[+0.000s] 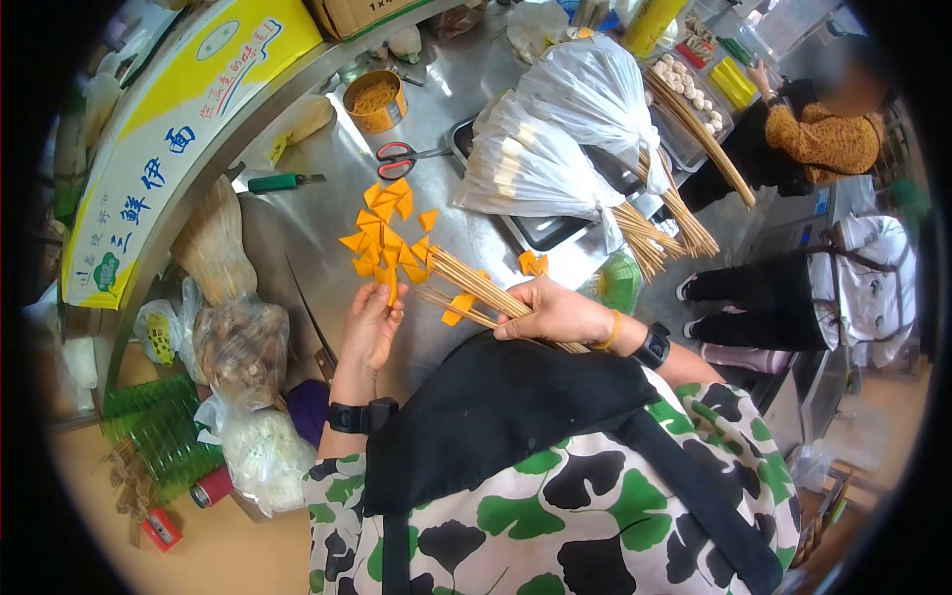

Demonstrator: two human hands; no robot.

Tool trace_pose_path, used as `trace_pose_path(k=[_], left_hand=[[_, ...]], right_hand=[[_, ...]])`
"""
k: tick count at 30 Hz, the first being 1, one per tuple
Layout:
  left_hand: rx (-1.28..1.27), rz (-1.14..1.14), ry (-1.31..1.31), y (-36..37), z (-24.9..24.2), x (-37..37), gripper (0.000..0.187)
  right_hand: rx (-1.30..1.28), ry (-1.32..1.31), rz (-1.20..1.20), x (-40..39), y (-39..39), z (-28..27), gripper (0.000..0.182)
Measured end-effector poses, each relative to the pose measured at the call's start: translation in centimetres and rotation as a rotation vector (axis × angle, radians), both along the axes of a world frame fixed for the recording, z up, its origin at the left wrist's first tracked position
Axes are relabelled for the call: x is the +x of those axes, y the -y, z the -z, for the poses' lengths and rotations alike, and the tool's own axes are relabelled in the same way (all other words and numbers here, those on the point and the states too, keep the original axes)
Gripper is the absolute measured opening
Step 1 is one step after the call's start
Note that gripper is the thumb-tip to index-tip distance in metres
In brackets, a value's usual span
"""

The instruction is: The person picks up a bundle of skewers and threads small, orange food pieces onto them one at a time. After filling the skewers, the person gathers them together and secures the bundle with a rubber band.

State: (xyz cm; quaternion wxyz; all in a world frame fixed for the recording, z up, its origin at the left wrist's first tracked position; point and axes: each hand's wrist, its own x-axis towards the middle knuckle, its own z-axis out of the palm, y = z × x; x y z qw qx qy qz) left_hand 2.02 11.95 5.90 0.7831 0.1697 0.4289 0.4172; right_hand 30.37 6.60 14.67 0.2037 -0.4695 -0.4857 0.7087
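Observation:
My right hand (560, 315) is closed around a bundle of bamboo skewers (471, 275) whose far ends carry orange wedge-shaped food pieces (375, 230). At the near side of that cluster, my left hand (371, 325) pinches an orange wedge (390, 286) between thumb and fingers. A few skewers with another orange piece (458, 308) stick out lower, just beside my right hand. More orange pieces (533, 263) rest on the steel table (327, 223) beyond the bundle.
Red-handled scissors (397, 162), a green-handled knife (286, 182) and an open tin (376, 101) lie beyond my hands. White bags of skewers (540, 164) sit on a black tray (550, 233). Filled plastic bags (241, 347) stand left; people (828, 139) stand right.

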Motion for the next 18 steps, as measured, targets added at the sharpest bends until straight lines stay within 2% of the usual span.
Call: trace_pose_path(k=[3, 6, 12, 18], left_hand=[[0.073, 0.004, 0.028, 0.2, -1.2, 0.9, 0.014], [0.109, 0.009, -0.026, 0.6, -2.2, 1.7, 0.022], [0.275, 0.078, -0.218, 0.7, -4.1, 2.8, 0.035], [0.487, 0.052, -0.473, 0.4, -6.0, 4.4, 0.032]], right_hand=[[0.01, -0.004, 0.021, 0.0, 0.0, 0.0, 0.013], [0.001, -0.061, 0.074, 0.2, 0.3, 0.5, 0.014], [-0.004, -0.052, 0.08, 0.3, 0.3, -0.2, 0.012], [0.002, -0.022, 0.094, 0.3, 0.2, -0.3, 0.011]])
